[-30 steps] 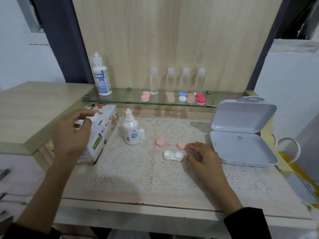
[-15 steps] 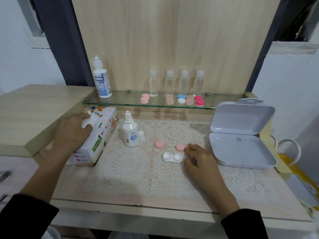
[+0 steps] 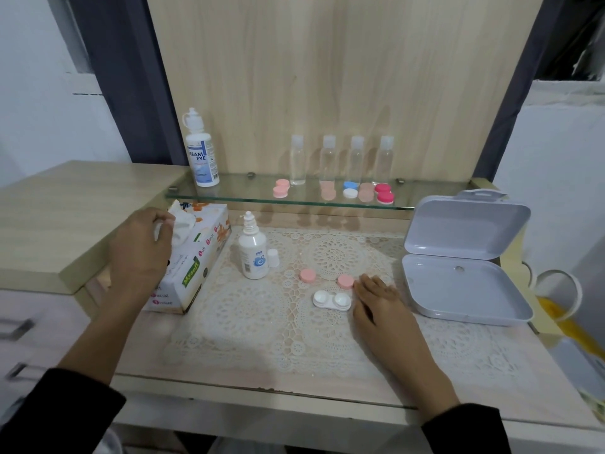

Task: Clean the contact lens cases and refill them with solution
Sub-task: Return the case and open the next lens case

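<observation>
One case (image 3: 331, 300) is lying on the lace mat (image 3: 262, 326) at the middle of the desk (image 3: 294, 391). It is white, and both of its round wells are sitting uncovered, side by side. Two pink caps (image 3: 307, 275) are resting flat on the mat just behind it, apart from each other; the right cap (image 3: 345, 281) is sitting nearer the case.

The right hand (image 3: 381, 304) is lying palm down on the mat just right of the case, its fingers straight and close together, holding nothing, with the fingertips just beside the right cap.

One bottle (image 3: 252, 253) is standing upright toward the mat's back left corner, nozzle bare, with its small cap (image 3: 273, 258) standing just beside it.

The left hand (image 3: 140, 253) is reaching over the tissue box (image 3: 196, 260) at the desk's left edge, its fingers curling round and pinching the one tissue (image 3: 181, 224) sticking up from the opening.

One white box (image 3: 458, 267) is sitting open at the right edge, lid tilting back.

On the glass shelf (image 3: 425, 199) along the back, one big bottle (image 3: 201, 155) is standing at the left end, four clear bottles (image 3: 328, 158) are standing in a row, and five capped shelf cases (image 3: 281, 188) are lying in front of them: one pink, two peach, one blue and white, one red.
</observation>
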The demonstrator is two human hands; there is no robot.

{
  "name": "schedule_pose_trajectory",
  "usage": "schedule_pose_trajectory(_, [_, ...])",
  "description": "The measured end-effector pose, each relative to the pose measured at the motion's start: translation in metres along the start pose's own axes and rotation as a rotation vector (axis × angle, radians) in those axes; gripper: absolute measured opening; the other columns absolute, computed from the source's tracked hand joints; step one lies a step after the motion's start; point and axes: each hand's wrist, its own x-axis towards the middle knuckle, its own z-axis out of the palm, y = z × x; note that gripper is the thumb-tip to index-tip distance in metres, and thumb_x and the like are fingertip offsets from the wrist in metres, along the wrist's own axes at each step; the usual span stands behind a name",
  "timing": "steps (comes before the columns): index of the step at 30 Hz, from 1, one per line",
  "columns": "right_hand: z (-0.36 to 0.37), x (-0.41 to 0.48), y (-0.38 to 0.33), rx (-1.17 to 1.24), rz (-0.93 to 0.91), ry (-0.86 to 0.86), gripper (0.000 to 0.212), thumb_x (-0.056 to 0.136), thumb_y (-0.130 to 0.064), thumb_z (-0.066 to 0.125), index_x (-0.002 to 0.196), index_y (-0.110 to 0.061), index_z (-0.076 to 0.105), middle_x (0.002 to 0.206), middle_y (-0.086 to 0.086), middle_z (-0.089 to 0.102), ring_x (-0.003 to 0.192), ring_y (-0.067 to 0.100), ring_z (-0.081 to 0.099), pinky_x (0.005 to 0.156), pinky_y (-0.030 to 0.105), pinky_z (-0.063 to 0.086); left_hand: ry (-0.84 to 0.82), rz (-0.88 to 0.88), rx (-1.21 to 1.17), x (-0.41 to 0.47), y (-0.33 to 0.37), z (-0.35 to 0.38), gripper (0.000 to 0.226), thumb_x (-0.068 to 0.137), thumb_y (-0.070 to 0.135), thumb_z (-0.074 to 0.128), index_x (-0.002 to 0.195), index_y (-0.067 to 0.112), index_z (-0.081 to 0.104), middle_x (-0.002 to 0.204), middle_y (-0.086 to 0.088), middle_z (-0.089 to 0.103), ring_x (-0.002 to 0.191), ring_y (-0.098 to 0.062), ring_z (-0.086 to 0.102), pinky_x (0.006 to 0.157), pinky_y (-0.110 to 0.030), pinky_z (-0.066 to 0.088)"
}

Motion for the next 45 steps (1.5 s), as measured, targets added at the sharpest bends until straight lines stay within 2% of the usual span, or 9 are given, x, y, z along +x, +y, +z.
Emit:
schedule_pose_trajectory(6, [-0.001, 0.000, 0.000, 0.013, 0.009, -0.004, 0.062, 0.089, -0.034, 0.024, 0.141, -0.009, 0.047, 0.152, 0.005, 0.038, 0.145, 0.018, 0.027, 0.117, 0.025, 0.005, 0.082, -0.089, -0.113, -0.002, 0.013, -0.012, 0.023, 0.101, 0.023, 0.038, 0.113, 0.007, 0.050, 0.098, -0.018, 0.063, 0.089, -0.038, 0.055, 0.072, -0.039, 0.037])
schedule_pose_trajectory(11, [-0.003, 0.001, 0.000, 0.009, -0.010, -0.001, 0.044, 0.101, -0.021, 0.038, 0.142, -0.008, 0.046, 0.153, 0.006, 0.037, 0.145, 0.018, 0.026, 0.117, 0.025, 0.003, 0.180, -0.184, -0.359, 0.011, 0.022, -0.030, 0.011, 0.100, 0.026, 0.039, 0.096, 0.030, 0.048, 0.065, 0.003, 0.053, 0.056, 0.005, 0.048, 0.063, -0.029, 0.031])
schedule_pose_trajectory(17, [-0.003, 0.000, 0.000, 0.022, -0.017, 0.008, 0.042, 0.101, -0.019, 0.040, 0.141, -0.007, 0.046, 0.152, 0.007, 0.038, 0.145, 0.019, 0.027, 0.117, 0.026, 0.006, 0.179, -0.194, -0.642, 0.009, 0.043, -0.045, 0.013, 0.097, 0.032, 0.043, 0.087, 0.040, 0.047, 0.056, 0.013, 0.051, 0.049, 0.000, 0.040, 0.054, -0.021, 0.034])
schedule_pose_trajectory(25, [-0.008, -0.001, -0.002, 0.072, -0.019, 0.026, 0.040, 0.097, -0.012, 0.048, 0.136, -0.006, 0.052, 0.146, 0.006, 0.047, 0.141, 0.019, 0.034, 0.117, 0.024, 0.014, 0.227, -0.088, -0.936, 0.001, 0.079, -0.064, 0.024, 0.097, 0.014, 0.038, 0.090, 0.032, 0.053, 0.068, 0.015, 0.047, 0.055, -0.002, 0.035, 0.053, -0.018, 0.030])
schedule_pose_trajectory(29, [-0.014, -0.001, -0.001, 0.123, 0.000, 0.006, 0.029, 0.092, -0.006, 0.054, 0.118, 0.002, 0.064, 0.126, 0.013, 0.063, 0.122, 0.022, 0.048, 0.096, -0.004, 0.015, 0.172, -0.074, -1.047, -0.002, 0.089, -0.070, 0.033, 0.090, 0.005, 0.038, 0.077, 0.029, 0.057, 0.075, 0.014, 0.050, 0.061, -0.004, 0.034, 0.058, -0.022, 0.028])
schedule_pose_trajectory(34, [-0.010, 0.000, 0.001, 0.142, -0.006, 0.017, 0.039, 0.095, -0.014, 0.054, 0.133, -0.011, 0.057, 0.142, 0.003, 0.051, 0.139, 0.017, 0.037, 0.111, 0.019, 0.016, -0.026, -0.019, -1.177, -0.018, 0.111, -0.076, 0.033, 0.088, -0.003, 0.045, 0.095, 0.024, 0.062, 0.078, 0.011, 0.057, 0.068, -0.003, 0.049, 0.059, -0.016, 0.039])
schedule_pose_trajectory(37, [-0.010, 0.000, 0.001, 0.145, -0.005, 0.024, 0.034, 0.093, -0.010, 0.054, 0.127, -0.009, 0.062, 0.136, 0.007, 0.057, 0.133, 0.021, 0.043, 0.105, 0.010, 0.019, -0.198, 0.128, -1.177, -0.029, 0.120, -0.077, 0.049, 0.080, -0.019, 0.050, 0.115, 0.016, 0.054, 0.109, 0.008, 0.062, 0.100, -0.007, 0.059, 0.078, -0.022, 0.052])
schedule_pose_trajectory(40, [-0.012, -0.001, 0.000, 0.138, -0.010, 0.021, 0.030, 0.092, -0.008, 0.055, 0.120, -0.006, 0.066, 0.127, 0.009, 0.063, 0.125, 0.023, 0.049, 0.093, 0.006, 0.022, -0.296, 0.225, -1.083, -0.037, 0.122, -0.072, 0.063, 0.075, -0.024, 0.058, 0.126, 0.011, 0.048, 0.130, 0.001, 0.053, 0.118, -0.009, 0.054, 0.095, -0.028, 0.050])
schedule_pose_trajectory(45, [-0.011, -0.002, 0.000, 0.146, -0.023, 0.030, 0.033, 0.094, -0.011, 0.055, 0.126, -0.009, 0.063, 0.133, 0.007, 0.060, 0.130, 0.022, 0.046, 0.099, 0.013, 0.022, -0.304, 0.194, -1.000, -0.049, 0.119, -0.055, 0.046, 0.076, -0.011, 0.067, 0.116, 0.011, 0.058, 0.122, 0.000, 0.060, 0.112, -0.008, 0.059, 0.091, -0.022, 0.050])
